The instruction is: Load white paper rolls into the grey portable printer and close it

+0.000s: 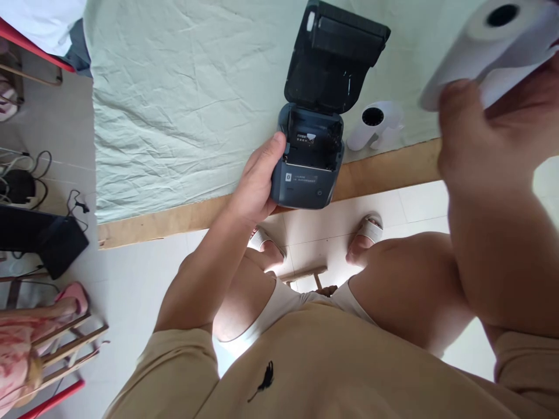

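My left hand (261, 177) grips the left side of a dark portable label printer (308, 189) at the table's front edge. The printer's lid (329, 64) is swung up and back, and the roll bay shows no roll in it. Up at the right, close to the camera, my right hand (493, 128) holds a large white paper roll (463, 55), with a loose flap of paper hanging from it. A smaller white paper roll (362, 131) lies on the cloth just right of the printer, its dark core showing and its end unwound.
A pale green cloth (183, 105) covers the table, with a wooden edge (174, 224) along its front. On the left are a black flat object with cables (56, 238), a wooden chair frame (65, 352) and a person's foot in a pink slipper (74, 299).
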{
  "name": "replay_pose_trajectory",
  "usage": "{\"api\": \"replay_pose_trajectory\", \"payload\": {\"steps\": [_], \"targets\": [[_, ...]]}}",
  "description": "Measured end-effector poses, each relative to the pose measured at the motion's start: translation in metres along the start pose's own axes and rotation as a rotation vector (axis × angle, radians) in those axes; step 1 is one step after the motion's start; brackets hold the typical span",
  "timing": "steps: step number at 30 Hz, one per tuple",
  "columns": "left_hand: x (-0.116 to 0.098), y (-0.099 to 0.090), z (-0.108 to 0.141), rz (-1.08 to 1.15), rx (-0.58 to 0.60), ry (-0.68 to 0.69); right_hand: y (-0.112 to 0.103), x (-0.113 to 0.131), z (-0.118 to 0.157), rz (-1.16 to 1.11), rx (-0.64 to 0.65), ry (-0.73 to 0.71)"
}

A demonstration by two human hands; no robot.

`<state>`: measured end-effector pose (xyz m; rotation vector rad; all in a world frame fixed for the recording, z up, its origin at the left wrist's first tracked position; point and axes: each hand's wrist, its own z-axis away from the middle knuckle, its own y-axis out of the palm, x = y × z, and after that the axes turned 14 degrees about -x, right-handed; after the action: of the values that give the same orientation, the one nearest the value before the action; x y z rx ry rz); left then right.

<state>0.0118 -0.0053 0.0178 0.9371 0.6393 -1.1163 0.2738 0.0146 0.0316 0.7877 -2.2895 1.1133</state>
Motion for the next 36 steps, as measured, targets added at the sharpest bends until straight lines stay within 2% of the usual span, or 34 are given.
{"api": "replay_pose_trajectory", "payload": {"steps": [5, 9, 13, 16, 18, 22, 25, 28, 32, 36], "targets": [[0.000, 0.007, 0.003, -0.001, -0.083, 0.013, 0.031, 0.033, 0.010, -0.075, 0.087, -0.116], [0.000, 0.014, 0.005, 0.023, -0.135, 0.068, 0.050, 0.045, 0.017, -0.002, 0.035, -0.260], [0.001, 0.011, 0.005, 0.028, -0.081, 0.085, 0.047, 0.046, 0.028, 0.041, -0.032, -0.416], [0.000, 0.005, 0.006, 0.040, -0.010, 0.090, 0.045, 0.047, 0.041, -0.090, -0.111, -0.604], [-0.002, 0.003, 0.006, 0.051, 0.034, 0.118, 0.045, 0.048, 0.049, -0.127, -0.118, -0.663], [-0.004, 0.003, 0.008, -0.006, 0.011, 0.172, 0.043, 0.046, 0.049, -0.188, -0.067, -0.672], [-0.001, 0.003, 0.007, -0.020, -0.023, 0.189, 0.038, 0.040, 0.034, -0.330, -0.190, -0.627], [0.003, -0.001, 0.004, -0.019, -0.005, 0.211, 0.033, 0.035, 0.018, -0.273, -0.295, -0.479], [0.005, -0.008, -0.002, -0.055, 0.042, 0.225, 0.028, 0.040, 0.011, -0.206, -0.153, -0.373], [0.003, -0.011, -0.006, -0.080, 0.056, 0.275, 0.027, 0.051, 0.025, -0.265, -0.224, -0.344]]}}
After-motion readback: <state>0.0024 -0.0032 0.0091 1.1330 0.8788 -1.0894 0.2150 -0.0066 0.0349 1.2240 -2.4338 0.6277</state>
